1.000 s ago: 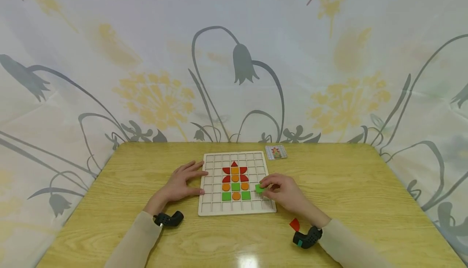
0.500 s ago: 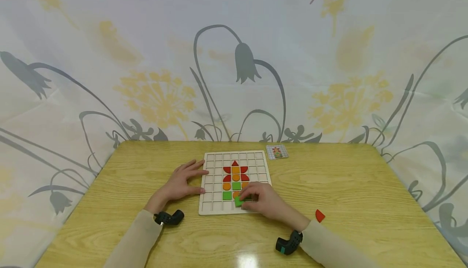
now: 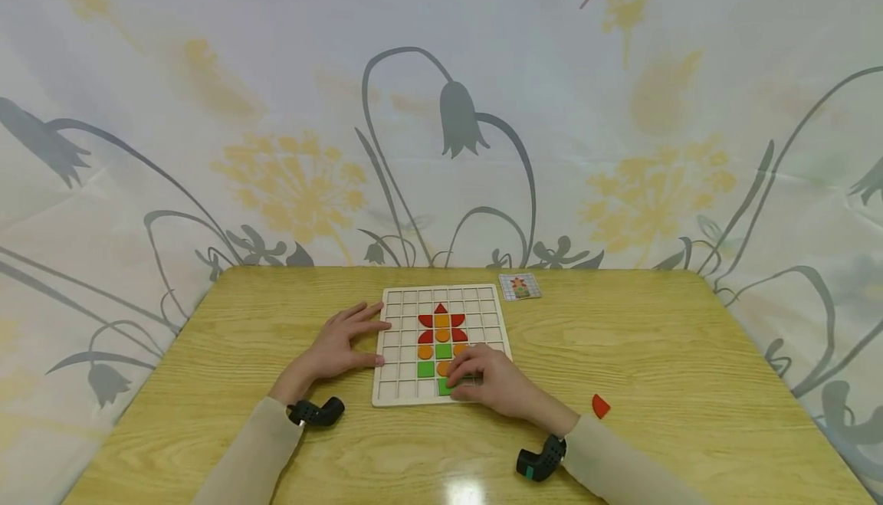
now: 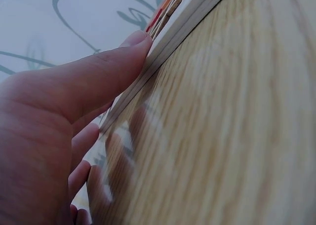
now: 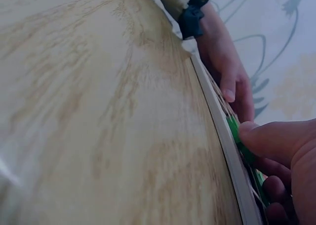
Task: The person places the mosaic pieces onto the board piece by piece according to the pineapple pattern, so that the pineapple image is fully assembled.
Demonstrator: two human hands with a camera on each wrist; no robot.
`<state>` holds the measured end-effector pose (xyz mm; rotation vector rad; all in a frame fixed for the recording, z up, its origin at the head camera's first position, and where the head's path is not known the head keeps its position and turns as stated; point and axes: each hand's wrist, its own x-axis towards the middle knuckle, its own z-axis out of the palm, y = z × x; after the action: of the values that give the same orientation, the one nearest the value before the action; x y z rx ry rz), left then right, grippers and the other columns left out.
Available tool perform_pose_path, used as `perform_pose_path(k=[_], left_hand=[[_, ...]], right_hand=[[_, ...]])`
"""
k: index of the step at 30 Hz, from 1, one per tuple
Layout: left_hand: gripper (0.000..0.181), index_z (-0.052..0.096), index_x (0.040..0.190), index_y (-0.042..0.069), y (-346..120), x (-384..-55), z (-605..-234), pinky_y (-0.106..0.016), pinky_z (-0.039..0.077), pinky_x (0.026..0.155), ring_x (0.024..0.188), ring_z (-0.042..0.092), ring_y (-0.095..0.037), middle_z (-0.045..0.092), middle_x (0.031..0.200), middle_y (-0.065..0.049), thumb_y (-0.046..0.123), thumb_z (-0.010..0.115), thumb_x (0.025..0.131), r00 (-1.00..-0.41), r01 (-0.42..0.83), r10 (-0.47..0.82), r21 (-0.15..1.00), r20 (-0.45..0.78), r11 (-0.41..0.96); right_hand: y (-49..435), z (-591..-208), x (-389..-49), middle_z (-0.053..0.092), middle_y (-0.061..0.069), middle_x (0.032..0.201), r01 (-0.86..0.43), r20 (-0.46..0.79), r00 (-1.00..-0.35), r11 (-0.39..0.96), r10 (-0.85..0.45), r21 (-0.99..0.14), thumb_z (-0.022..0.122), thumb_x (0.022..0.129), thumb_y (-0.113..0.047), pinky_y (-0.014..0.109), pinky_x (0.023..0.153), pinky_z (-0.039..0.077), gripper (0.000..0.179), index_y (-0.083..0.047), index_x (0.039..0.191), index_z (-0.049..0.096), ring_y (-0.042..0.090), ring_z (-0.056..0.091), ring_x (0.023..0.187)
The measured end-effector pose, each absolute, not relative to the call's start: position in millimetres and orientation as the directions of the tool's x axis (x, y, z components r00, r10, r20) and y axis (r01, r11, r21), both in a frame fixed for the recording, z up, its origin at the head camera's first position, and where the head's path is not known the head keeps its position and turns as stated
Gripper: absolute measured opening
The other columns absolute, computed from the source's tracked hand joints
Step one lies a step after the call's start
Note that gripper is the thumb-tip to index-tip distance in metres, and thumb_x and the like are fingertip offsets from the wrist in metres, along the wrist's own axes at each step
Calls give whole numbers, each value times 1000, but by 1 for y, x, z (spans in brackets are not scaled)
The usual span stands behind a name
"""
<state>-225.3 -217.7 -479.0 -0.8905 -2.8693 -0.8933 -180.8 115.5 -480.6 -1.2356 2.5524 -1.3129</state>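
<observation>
A white gridded board [image 3: 486, 308] lies on the table, bearing a flower pattern of red, orange and green flat tiles. My right hand [image 3: 495, 384] is over its front part, thumb and fingers pinching a green square tile [image 3: 444, 388] at the front row, just below an orange round tile [image 3: 443, 368]. In the right wrist view the thumb presses on the green tile's [image 5: 233, 127] edge. The right hand covers tiles at the pattern's right side. Along the board's left edge rests my left hand [image 3: 336, 345], fingers spread, thumb tip against the rim in the left wrist view.
A small card [image 3: 520, 286] printed with a similar flower lies behind the board's right corner. One loose red quarter-round tile [image 3: 601, 406] is on the wooden table [image 3: 655, 352] to the right, near my right forearm. A patterned cloth hangs behind.
The right hand has carried the green square tile from the board's right side leftward and toward me, lowering it into the front row. The left hand has stayed in place.
</observation>
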Motion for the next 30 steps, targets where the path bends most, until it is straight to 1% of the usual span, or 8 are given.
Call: perform_pose_path(k=[4, 8, 14, 16, 22, 27, 30], left_hand=[[58, 65, 135, 16, -218, -225, -480, -66, 15, 111, 147, 22, -40, 37, 158, -9, 42, 78, 84, -839, 522, 517, 520, 169, 676], [57, 65, 135, 15, -218, -225, -478, -65, 15, 112, 147, 22, -40, 37, 158, -10, 40, 78, 85, -838, 523, 519, 523, 169, 673], [57, 64, 136, 16, -218, -226, -477, -65, 14, 113, 147, 21, -39, 36, 158, -10, 40, 77, 86, -837, 522, 523, 526, 162, 672], [57, 65, 135, 16, -218, -226, -478, -65, 15, 112, 147, 21, -40, 37, 158, -10, 40, 77, 86, -835, 526, 524, 525, 168, 669], [56, 65, 135, 15, -218, -227, -479, -66, 14, 112, 147, 21, -40, 36, 158, -11, 39, 77, 86, -835, 526, 521, 528, 174, 667], [56, 65, 135, 15, -217, -226, -478, -65, 14, 112, 147, 21, -40, 36, 158, -10, 39, 78, 85, -838, 520, 521, 534, 165, 667], [56, 65, 135, 15, -217, -226, -477, -66, 14, 112, 147, 21, -40, 36, 158, -10, 39, 78, 85, -836, 523, 524, 531, 164, 667]], right_hand=[[116, -484, -181, 67, -9, 104, -652, 325, -677, 334, -660, -680, 78, 88, -17, 34, 90, 47, 4, -18, 91, 79, 12, 57, 102], [114, -484, -181, 67, -11, 103, -656, 328, -682, 349, -654, -669, 78, 88, -17, 33, 88, 47, 4, -21, 91, 79, 10, 56, 100], [113, -483, -179, 67, -11, 102, -649, 327, -694, 361, -642, -669, 79, 87, -16, 33, 86, 47, 5, -21, 89, 79, 10, 56, 98], [113, -482, -179, 67, -11, 102, -633, 323, -705, 353, -632, -689, 79, 87, -15, 31, 82, 47, 6, -21, 89, 79, 10, 56, 96], [120, -475, -182, 68, -6, 103, -522, 274, -755, 293, -595, -801, 75, 91, -12, 24, 68, 47, 8, -17, 96, 78, 10, 56, 80], [135, -466, -186, 69, 3, 102, -491, 278, -783, 280, -557, -825, 71, 92, -6, 25, 67, 49, 8, -9, 98, 77, 12, 58, 80], [149, -459, -188, 69, 4, 100, -481, 271, -800, 304, -535, -822, 70, 93, -5, 25, 68, 49, 8, -7, 98, 76, 13, 59, 83]])
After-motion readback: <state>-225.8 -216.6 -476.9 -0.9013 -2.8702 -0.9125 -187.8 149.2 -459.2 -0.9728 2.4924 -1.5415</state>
